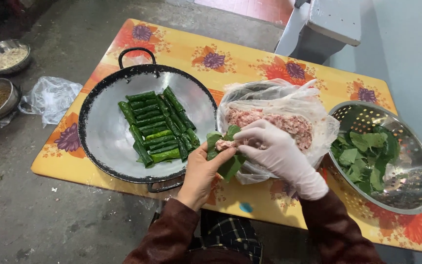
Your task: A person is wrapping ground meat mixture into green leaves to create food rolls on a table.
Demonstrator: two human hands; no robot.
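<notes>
The bare left hand (pixel 202 168) is cupping a green leaf (pixel 223 149), fingers curled under it. The gloved right hand (pixel 277 151) is pressing minced meat (pixel 225 144) onto it, fingers pinched; the pan (pixel 103 132) of rolls is lying left of them

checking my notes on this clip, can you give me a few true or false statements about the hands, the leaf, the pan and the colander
1. The right hand wears a white glove. True.
2. The left hand is gloved too. False: it is bare and holds a green leaf with minced meat on it.
3. The pan holds rolled green leaf parcels. True.
4. The metal colander is filled with minced meat. False: it holds loose green leaves; the meat sits in a plastic bag.
</notes>
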